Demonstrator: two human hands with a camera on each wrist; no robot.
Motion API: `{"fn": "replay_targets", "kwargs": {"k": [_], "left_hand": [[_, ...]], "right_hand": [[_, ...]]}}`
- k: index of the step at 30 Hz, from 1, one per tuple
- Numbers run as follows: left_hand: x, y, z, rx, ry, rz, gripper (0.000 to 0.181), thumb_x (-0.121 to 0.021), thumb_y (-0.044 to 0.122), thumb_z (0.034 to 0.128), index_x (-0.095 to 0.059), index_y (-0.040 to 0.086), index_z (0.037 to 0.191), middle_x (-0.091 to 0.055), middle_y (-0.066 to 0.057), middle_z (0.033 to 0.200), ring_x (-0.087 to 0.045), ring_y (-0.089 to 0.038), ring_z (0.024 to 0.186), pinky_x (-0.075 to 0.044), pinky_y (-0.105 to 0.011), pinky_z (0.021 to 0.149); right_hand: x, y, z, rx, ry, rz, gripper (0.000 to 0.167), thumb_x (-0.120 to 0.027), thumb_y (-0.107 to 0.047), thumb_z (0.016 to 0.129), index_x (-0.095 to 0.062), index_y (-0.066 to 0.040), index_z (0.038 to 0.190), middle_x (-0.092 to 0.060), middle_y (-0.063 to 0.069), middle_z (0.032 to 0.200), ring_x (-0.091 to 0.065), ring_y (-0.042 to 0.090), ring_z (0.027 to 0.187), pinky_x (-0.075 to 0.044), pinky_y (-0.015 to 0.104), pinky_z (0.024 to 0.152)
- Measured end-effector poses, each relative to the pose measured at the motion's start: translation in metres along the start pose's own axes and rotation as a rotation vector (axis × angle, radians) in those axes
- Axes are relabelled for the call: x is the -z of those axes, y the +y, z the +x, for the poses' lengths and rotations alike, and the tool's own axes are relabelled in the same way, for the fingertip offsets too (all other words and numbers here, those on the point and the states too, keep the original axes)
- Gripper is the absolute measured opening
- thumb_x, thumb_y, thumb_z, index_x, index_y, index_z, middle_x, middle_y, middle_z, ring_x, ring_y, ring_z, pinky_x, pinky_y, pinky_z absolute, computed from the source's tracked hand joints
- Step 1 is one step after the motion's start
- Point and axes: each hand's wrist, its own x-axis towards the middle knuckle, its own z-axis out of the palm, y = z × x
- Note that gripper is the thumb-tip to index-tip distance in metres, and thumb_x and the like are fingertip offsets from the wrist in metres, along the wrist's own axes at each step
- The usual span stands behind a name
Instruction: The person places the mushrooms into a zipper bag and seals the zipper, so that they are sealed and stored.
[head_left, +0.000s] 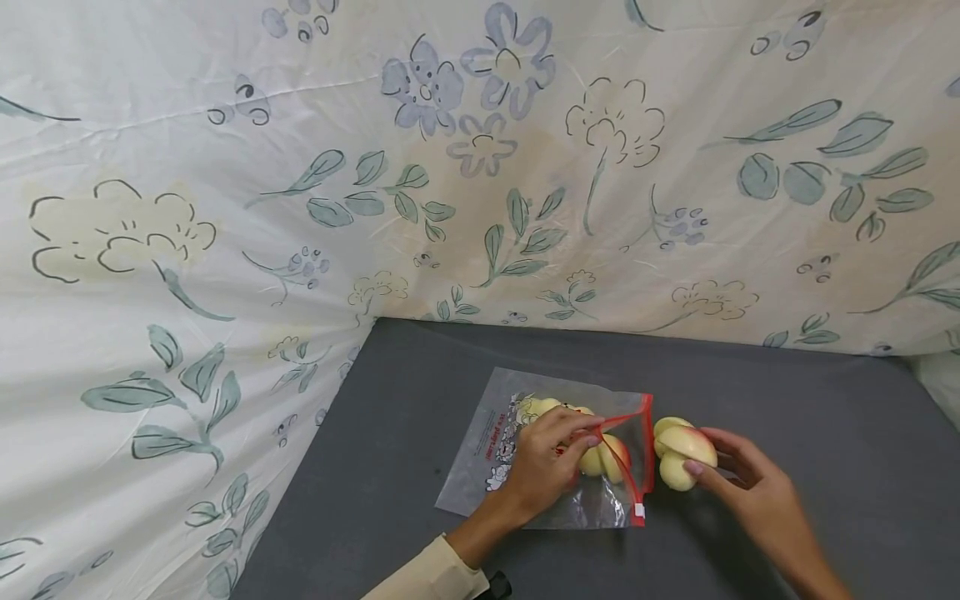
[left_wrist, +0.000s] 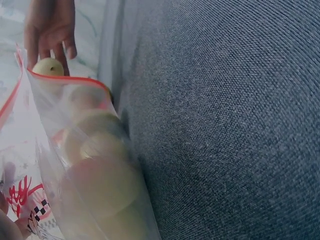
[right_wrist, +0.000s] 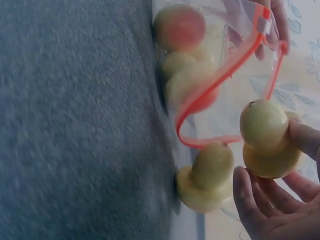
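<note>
A clear zip bag (head_left: pixel 480 467) with a red zip edge and printed pictures lies on the dark table, mouth facing right. Several yellow pears with red blush (head_left: pixel 611 458) show through its plastic. My left hand (head_left: pixel 543 462) pinches the upper red edge and holds the mouth apart. Just outside the mouth, my right hand (head_left: pixel 757 492) grips a pear (right_wrist: pixel 270 140) between thumb and fingers. A second loose pear (right_wrist: pixel 205 180) lies on the table beside the mouth, partly hidden behind the held one in the head view. In the left wrist view the bagged pears (left_wrist: pixel 102 185) look hazy through plastic.
The dark grey table (head_left: pixel 360 467) extends around the bag. A flower-printed cloth (head_left: pixel 480 208) hangs behind and along the left side. A white zip slider (head_left: pixel 639 510) sits at the near corner of the bag's mouth.
</note>
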Motion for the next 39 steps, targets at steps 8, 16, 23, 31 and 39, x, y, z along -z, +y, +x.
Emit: {"fn": "replay_targets", "kwargs": {"k": [8,16,23,31,39], "left_hand": [[0.0,0.0,0.001,0.003,0.0,0.0,0.027,-0.076,0.004,0.0975,-0.076,0.006,0.124,-0.073,-0.006,0.111,-0.071,-0.012,0.09,-0.054,-0.011,0.078],[-0.001,-0.002,0.001,-0.011,0.008,0.024,0.026,-0.076,0.005,0.0972,-0.077,0.007,0.123,-0.073,-0.005,0.109,-0.07,-0.011,0.088,-0.053,-0.01,0.077],[-0.001,-0.001,0.001,-0.007,0.008,0.019,0.027,-0.076,0.004,0.0971,-0.077,0.006,0.124,-0.073,-0.005,0.109,-0.07,-0.01,0.086,-0.053,-0.01,0.077],[-0.001,-0.001,0.001,-0.015,0.012,0.019,0.027,-0.077,0.004,0.0966,-0.077,0.005,0.123,-0.073,-0.006,0.109,-0.07,-0.011,0.086,-0.052,-0.009,0.076],[0.0,-0.001,0.002,-0.019,0.018,0.022,0.026,-0.077,0.005,0.0969,-0.077,0.006,0.123,-0.074,-0.006,0.111,-0.068,-0.011,0.084,-0.051,-0.009,0.075]], "right_hand": [[-0.013,-0.005,-0.003,0.027,0.0,-0.019,0.054,-0.083,-0.024,0.096,-0.062,-0.009,0.144,-0.055,-0.038,0.121,-0.055,-0.022,0.106,-0.051,0.009,0.078],[-0.025,-0.007,-0.005,0.032,-0.007,-0.021,0.051,-0.084,-0.024,0.094,-0.065,-0.01,0.14,-0.066,-0.003,0.129,-0.057,-0.02,0.104,-0.053,0.011,0.078],[-0.031,-0.005,-0.004,0.023,-0.018,-0.026,0.051,-0.084,-0.027,0.094,-0.066,-0.013,0.14,-0.065,-0.017,0.127,-0.057,-0.02,0.104,-0.053,0.013,0.078],[-0.041,-0.004,-0.001,0.042,-0.017,-0.031,0.051,-0.086,-0.021,0.092,-0.067,-0.008,0.137,-0.069,0.009,0.127,-0.058,-0.019,0.102,-0.055,0.014,0.075],[-0.046,-0.001,0.001,0.064,-0.019,-0.012,0.051,-0.088,-0.02,0.09,-0.066,-0.009,0.135,-0.068,0.01,0.128,-0.059,-0.018,0.104,-0.054,0.013,0.076]]}}
